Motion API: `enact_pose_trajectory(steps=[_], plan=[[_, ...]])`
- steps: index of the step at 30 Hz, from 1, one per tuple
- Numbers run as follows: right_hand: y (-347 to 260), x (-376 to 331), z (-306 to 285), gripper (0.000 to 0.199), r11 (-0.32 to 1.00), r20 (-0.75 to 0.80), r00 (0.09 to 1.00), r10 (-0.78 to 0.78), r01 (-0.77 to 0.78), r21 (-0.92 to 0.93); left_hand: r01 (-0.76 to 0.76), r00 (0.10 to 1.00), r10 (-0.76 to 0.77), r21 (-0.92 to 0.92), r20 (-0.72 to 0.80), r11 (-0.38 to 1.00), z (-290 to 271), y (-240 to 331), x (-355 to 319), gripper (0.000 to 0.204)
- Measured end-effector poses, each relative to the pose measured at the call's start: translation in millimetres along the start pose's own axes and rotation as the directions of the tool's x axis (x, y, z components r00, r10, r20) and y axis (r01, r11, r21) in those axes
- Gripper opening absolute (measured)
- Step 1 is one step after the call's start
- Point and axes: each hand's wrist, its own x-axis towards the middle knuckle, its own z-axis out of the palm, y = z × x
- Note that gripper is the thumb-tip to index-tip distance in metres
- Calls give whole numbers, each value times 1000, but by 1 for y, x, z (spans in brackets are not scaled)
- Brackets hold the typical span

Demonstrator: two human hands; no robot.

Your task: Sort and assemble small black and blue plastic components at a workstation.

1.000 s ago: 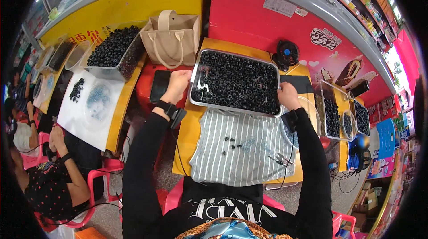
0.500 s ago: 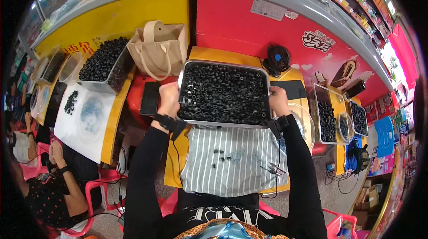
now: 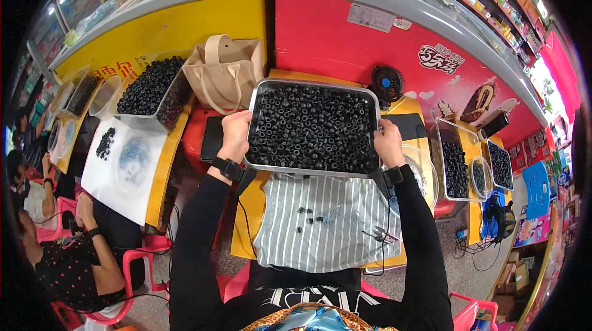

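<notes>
Shop freezers in yellow and red point(image 3: 345, 41) are seen behind a small yellow table point(image 3: 246, 226), over which a metal tray point(image 3: 313, 126) heaped with small black rings is held level. The tray is gripped at both short sides: the left hand point(image 3: 234, 136) is closed on its left rim and the right hand point(image 3: 388, 144) is closed on its right rim, so the tray lies between the hands. Just below the tray, a striped cloth point(image 3: 324, 223) is spread on the table, with a few loose black rings point(image 3: 308, 215) scattered on it. A beige handbag point(image 3: 223, 72) is set just left of the tray's far corner, and a small black fan point(image 3: 386, 82) stands at its right. Clear tubs of black rings point(image 3: 459, 167) are placed further right, near the right hand.
</notes>
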Motion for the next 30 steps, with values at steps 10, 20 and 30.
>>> enact_pose_trajectory(steps=[10,20,30], plan=[[3,-18,16,37,997,-80,994,-78,78,-6,-148,986,143,-63,-87,987,-9,0,-10,18],[-12,-30,5,34,984,-81,995,-49,63,169,-100,995,98,-83,-29,992,-16,9,-21,20],[11,-55,8,30,958,-232,956,-181,225,179,-147,989,147,-94,-14,985,-15,14,-43,24]])
